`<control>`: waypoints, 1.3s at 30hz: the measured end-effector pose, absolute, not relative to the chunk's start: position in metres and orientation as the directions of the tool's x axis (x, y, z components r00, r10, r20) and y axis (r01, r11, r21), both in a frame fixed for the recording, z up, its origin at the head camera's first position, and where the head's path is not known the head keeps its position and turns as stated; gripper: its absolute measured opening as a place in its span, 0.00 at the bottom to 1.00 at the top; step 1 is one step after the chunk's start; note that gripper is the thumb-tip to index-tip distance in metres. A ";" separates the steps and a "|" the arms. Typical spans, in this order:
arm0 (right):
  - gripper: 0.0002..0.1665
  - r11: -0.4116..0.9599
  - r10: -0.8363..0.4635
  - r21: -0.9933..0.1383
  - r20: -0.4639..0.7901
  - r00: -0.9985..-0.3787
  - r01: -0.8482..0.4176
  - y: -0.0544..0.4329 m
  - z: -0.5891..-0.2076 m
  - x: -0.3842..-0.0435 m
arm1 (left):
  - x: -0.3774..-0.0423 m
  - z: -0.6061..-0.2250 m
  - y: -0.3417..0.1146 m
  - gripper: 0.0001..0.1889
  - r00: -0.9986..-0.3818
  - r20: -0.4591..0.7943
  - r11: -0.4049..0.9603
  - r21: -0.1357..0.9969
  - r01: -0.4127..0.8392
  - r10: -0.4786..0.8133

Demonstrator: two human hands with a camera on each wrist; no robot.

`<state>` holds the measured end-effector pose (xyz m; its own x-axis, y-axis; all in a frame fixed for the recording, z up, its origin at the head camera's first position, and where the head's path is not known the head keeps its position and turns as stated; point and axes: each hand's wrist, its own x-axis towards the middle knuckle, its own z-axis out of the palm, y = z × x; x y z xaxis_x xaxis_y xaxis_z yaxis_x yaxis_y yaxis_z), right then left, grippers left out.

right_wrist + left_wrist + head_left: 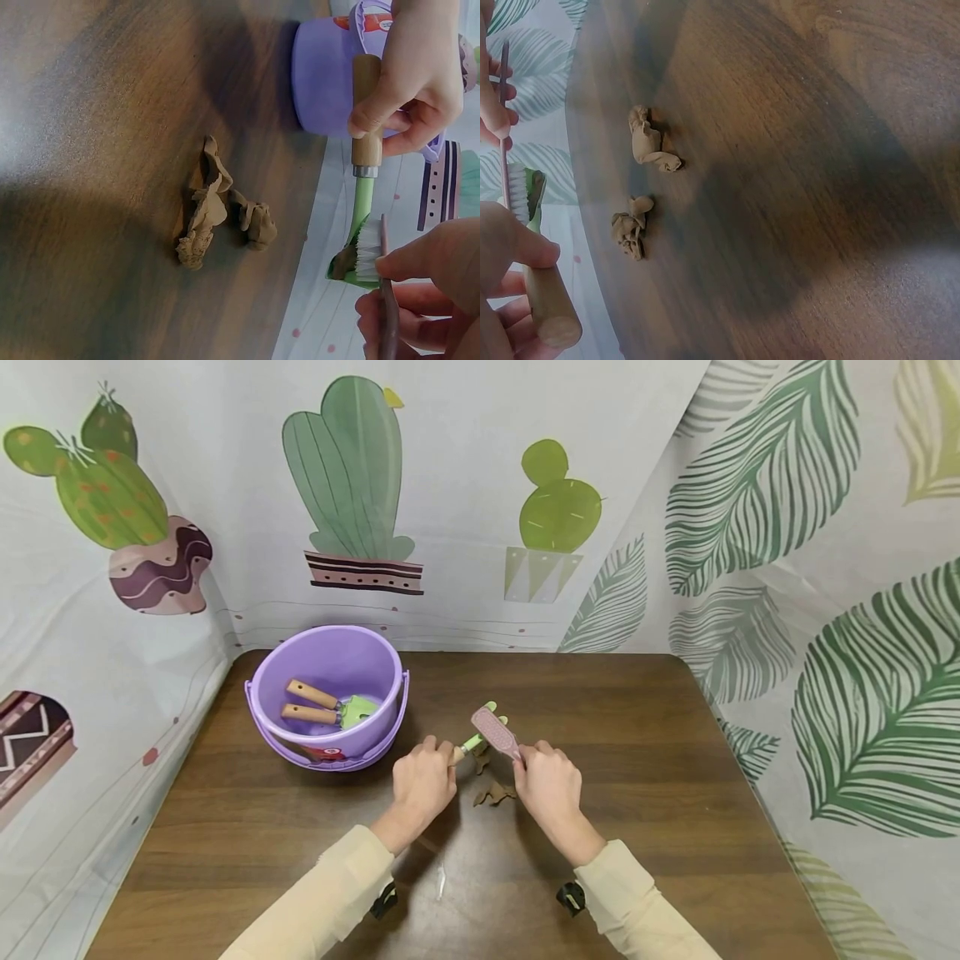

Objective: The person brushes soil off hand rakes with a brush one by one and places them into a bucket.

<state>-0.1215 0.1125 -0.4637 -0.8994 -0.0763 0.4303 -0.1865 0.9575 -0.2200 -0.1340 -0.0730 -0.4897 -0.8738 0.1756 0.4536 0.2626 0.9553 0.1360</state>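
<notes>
My left hand (425, 781) grips the wooden handle of a small garden hand tool (366, 112) with a green metal head. Brown clay-like matter sticks to that head in the right wrist view; the brush partly hides its shape. A pinkish brush (495, 731) with white bristles is held by its handle in my right hand (551, 785). Its bristles press against the green head, above the table. Below the hands, two crumpled brown clay-like lumps lie on the tabletop, a nearer lump (495, 793) and a farther lump (482, 762).
A purple bucket (326, 647) stands at the back left of the brown wooden table (600, 718). Inside it lie two more wooden-handled tools (311, 713) with green heads. A cloth (465, 510) printed with cacti and leaves hangs behind the table.
</notes>
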 end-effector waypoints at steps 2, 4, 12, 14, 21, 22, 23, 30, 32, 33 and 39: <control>0.05 0.957 -0.074 -0.224 0.424 -0.903 -0.183 0.113 -0.464 -0.121 | -0.135 -0.491 -0.073 0.09 -0.877 0.449 0.955 0.141 0.260 0.172; 0.06 0.957 -0.072 -0.225 0.424 -0.903 -0.182 0.113 -0.464 -0.120 | -0.136 -0.491 -0.073 0.09 -0.879 0.446 0.955 0.146 0.257 0.168; 0.07 0.958 -0.072 -0.220 0.436 -0.897 -0.183 0.118 -0.466 -0.115 | -0.137 -0.492 -0.074 0.09 -0.881 0.447 0.958 0.152 0.245 0.154; 0.07 0.959 -0.071 -0.220 0.428 -0.901 -0.180 0.119 -0.467 -0.113 | -0.137 -0.492 -0.074 0.10 -0.881 0.448 0.958 0.154 0.243 0.152; 0.08 0.957 -0.081 -0.222 0.417 -0.905 -0.188 0.123 -0.468 -0.108 | -0.138 -0.492 -0.076 0.11 -0.884 0.444 0.959 0.159 0.237 0.145; 0.08 0.956 -0.083 -0.223 0.417 -0.905 -0.190 0.124 -0.469 -0.108 | -0.139 -0.492 -0.076 0.10 -0.887 0.439 0.959 0.160 0.233 0.143; 0.08 0.955 -0.084 -0.224 0.417 -0.905 -0.192 0.125 -0.469 -0.107 | -0.139 -0.492 -0.077 0.10 -0.889 0.435 0.960 0.161 0.230 0.140; 0.08 0.948 -0.090 -0.236 0.449 -0.889 -0.215 0.129 -0.471 -0.106 | -0.140 -0.492 -0.077 0.11 -0.905 0.402 0.959 0.170 0.226 0.141; 0.08 0.945 -0.093 -0.239 0.462 -0.882 -0.225 0.130 -0.470 -0.106 | -0.140 -0.491 -0.077 0.11 -0.906 0.400 0.959 0.171 0.225 0.141; 0.08 0.943 -0.096 -0.241 0.469 -0.878 -0.231 0.130 -0.469 -0.106 | -0.140 -0.491 -0.077 0.11 -0.907 0.398 0.959 0.171 0.225 0.142; 0.10 0.936 -0.102 -0.245 0.494 -0.863 -0.251 0.127 -0.463 -0.111 | -0.139 -0.489 -0.075 0.10 -0.913 0.375 0.957 0.171 0.236 0.158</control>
<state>-0.1110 0.1272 -0.4634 -0.8632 -0.1021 0.4945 -0.2511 0.9365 -0.2450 -0.1394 -0.0752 -0.4891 -0.9135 0.1579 0.3750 0.2357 0.9566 0.1715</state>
